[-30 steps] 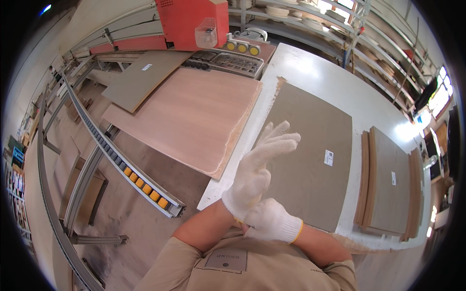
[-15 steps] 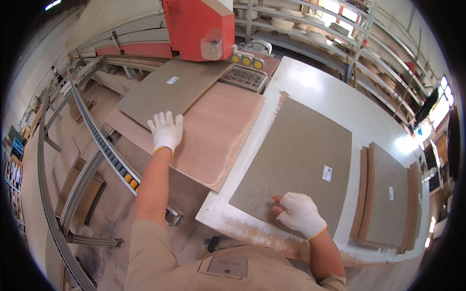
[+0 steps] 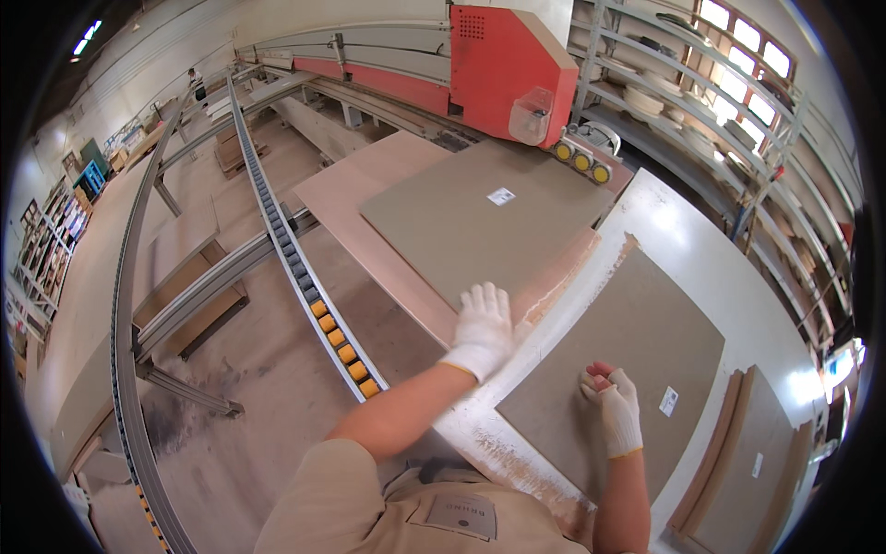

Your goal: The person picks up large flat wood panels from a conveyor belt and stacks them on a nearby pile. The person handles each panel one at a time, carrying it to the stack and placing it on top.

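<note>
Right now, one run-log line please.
left hand: open, at near corner of machine-side panel | machine-side panel: atop pink board | right hand: curled, over table panel | table panel: on white table

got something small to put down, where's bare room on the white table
Widest: the white table beyond the grey-brown panel lying on it. Narrower white strips separate that panel from the pinkish board and the panel stack. Crowded: the near right, under the stack, and around the right hand.
</note>
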Motion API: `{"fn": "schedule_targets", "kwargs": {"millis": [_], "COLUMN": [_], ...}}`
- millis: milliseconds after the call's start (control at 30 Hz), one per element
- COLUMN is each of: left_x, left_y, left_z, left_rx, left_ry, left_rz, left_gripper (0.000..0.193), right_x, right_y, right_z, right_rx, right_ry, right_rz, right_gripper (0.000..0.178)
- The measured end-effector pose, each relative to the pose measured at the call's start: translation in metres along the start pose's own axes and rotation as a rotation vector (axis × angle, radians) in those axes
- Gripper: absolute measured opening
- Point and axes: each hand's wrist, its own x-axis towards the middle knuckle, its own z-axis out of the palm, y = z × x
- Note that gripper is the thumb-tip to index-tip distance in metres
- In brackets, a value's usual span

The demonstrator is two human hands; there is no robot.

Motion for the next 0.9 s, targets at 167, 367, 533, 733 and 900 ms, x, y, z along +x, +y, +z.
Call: {"fn": "schedule_targets", "kwargs": {"millis": [167,367,533,733,900], "left_x": [-0.037,-0.042,0.059,0.086,0.067], "left_y": [0.051,0.05,-0.025,-0.166,-0.071], "left_z": [-0.031,-0.071,-0.067,0.034,-0.024], "left_rx": [-0.166,-0.526,-0.203,0.16,-0.633], "left_ry": [-0.061,0.034,0.094,-0.066,-0.486], "left_rz": [0.15,0.57,0.102,0.001,-0.363], "left_gripper": [0.061,0.037,0.033,0.058,0.063], "right_x": [0.001,-0.01,-0.047,-0.062,-0.092], "right_y": [-0.005,0.016,-0.009,0.02,0.036], "right_z": [0.036,0.023,0.033,0.013,-0.038], "right_rx": [0.466,0.607,0.595,0.279,0.174], "right_ry": [0.115,0.081,0.212,0.196,0.526], "right_rz": [0.219,0.313,0.369,0.259,0.306], "right_gripper": [0.052,0.054,0.016,0.015,0.026]}}
